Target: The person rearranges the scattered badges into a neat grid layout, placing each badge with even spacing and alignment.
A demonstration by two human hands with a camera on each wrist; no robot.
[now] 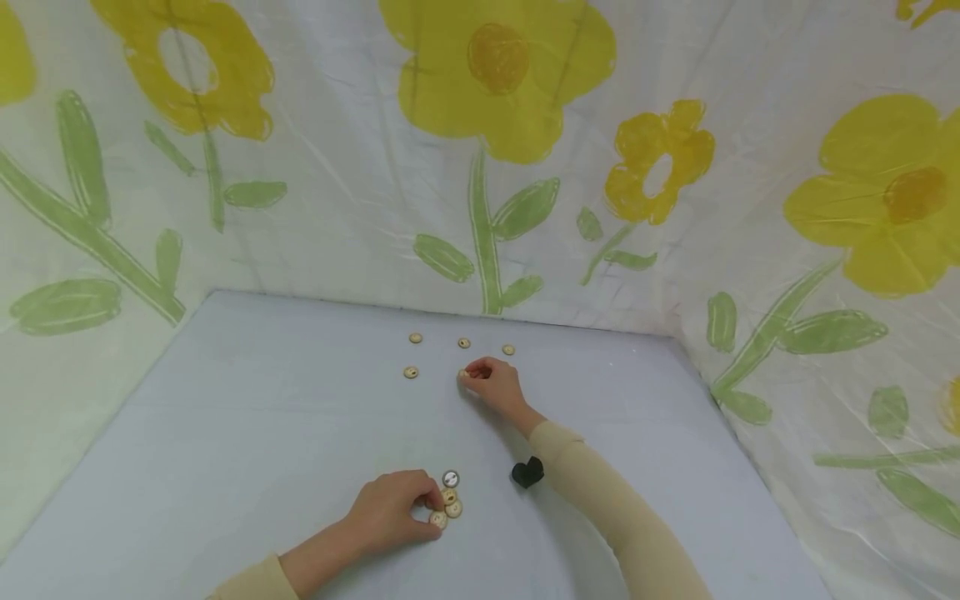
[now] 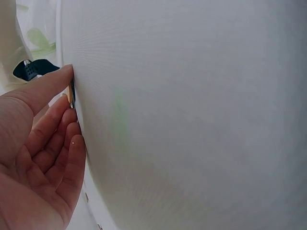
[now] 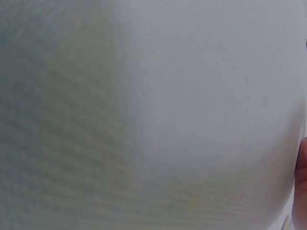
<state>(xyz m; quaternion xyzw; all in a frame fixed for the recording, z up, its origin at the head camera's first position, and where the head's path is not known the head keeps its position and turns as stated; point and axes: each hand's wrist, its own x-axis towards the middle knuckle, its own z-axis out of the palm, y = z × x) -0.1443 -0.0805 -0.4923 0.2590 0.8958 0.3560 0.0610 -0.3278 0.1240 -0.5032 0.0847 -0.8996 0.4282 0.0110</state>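
Small round tan buttons lie on the pale table [image 1: 300, 467]. At the far side, my right hand [image 1: 495, 385] pinches one tan button [image 1: 463, 375] between thumb and fingertips, close to the tabletop. Nearer, my left hand [image 1: 393, 507] has thumb and forefinger about a tan button [image 1: 438, 520] at the edge of a small cluster. Edge-on between those fingertips, the button [image 2: 70, 93] also shows in the left wrist view. Beside it in the cluster are more tan buttons [image 1: 453, 507] and a silvery dark-rimmed button [image 1: 450, 478]. The right wrist view catches only fingertips [image 3: 301, 182].
Three tan buttons, the middle one [image 1: 464, 342] among them, form a row near the back edge. Another button [image 1: 411, 372] lies left of my right hand. A black heart-shaped piece [image 1: 528, 472] is beside the right sleeve. Flower-printed sheeting [image 1: 337, 208] surrounds the table.
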